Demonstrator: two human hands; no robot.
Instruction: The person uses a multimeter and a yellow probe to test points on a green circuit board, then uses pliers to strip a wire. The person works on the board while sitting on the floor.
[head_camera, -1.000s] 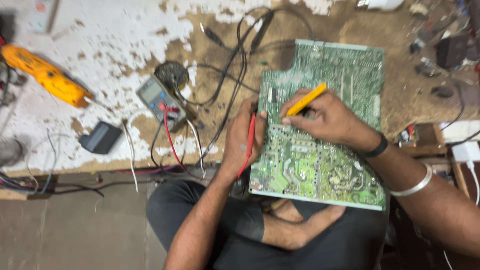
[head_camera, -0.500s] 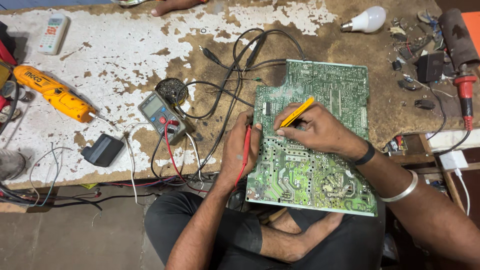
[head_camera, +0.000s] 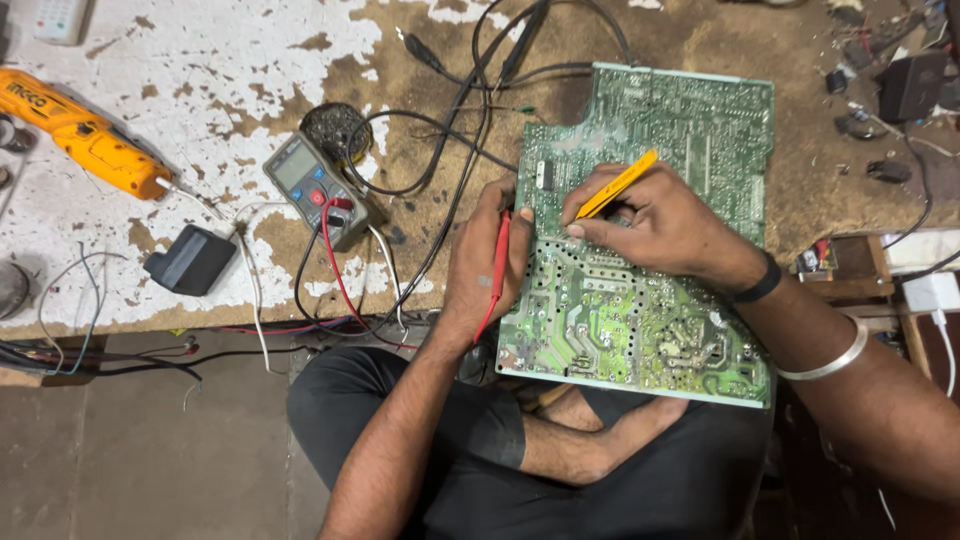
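Risk noted first: the green circuit board (head_camera: 650, 300) overhung the table's (head_camera: 250, 60) near edge onto the person's lap, so downward probe pressure could have tipped it, and a slipping tip might have bridged neighbouring solder joints. The left hand (head_camera: 490, 265) lay on the board's left edge, fingers closed around the red probe (head_camera: 497, 270). The right hand (head_camera: 650, 225) pinched the yellow probe (head_camera: 617, 185) pen-style, tip down mid-board. The grey multimeter (head_camera: 312, 188) sat left of the board.

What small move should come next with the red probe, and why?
Probably slide the red probe tip onto the circuit board: the left hand holds it at the board's left edge, while the right hand already presses the yellow probe onto the solder side.
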